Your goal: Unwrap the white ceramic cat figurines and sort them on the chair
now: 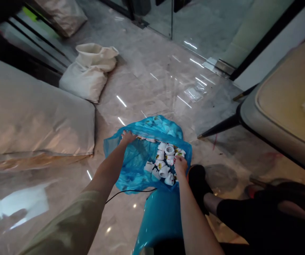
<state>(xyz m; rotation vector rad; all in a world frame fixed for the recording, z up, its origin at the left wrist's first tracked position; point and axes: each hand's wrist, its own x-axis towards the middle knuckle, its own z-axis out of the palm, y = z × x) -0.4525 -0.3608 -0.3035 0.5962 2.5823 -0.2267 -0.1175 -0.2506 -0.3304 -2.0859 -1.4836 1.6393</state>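
The left hand was half open on the edge of a blue plastic bag, but a firm hold could not be told. The right hand was curled down on white cups, but a held cup could not be made out. The cups lay in the bag, and its wide mouth made them easy to reach. The bag sat on a blue bin, on a shiny stone floor.

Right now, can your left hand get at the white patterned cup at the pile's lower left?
Probably yes. The left hand sits on the edge of the blue plastic bag, close to the white patterned cup, with only open bag between them. The right hand is away across the pile.
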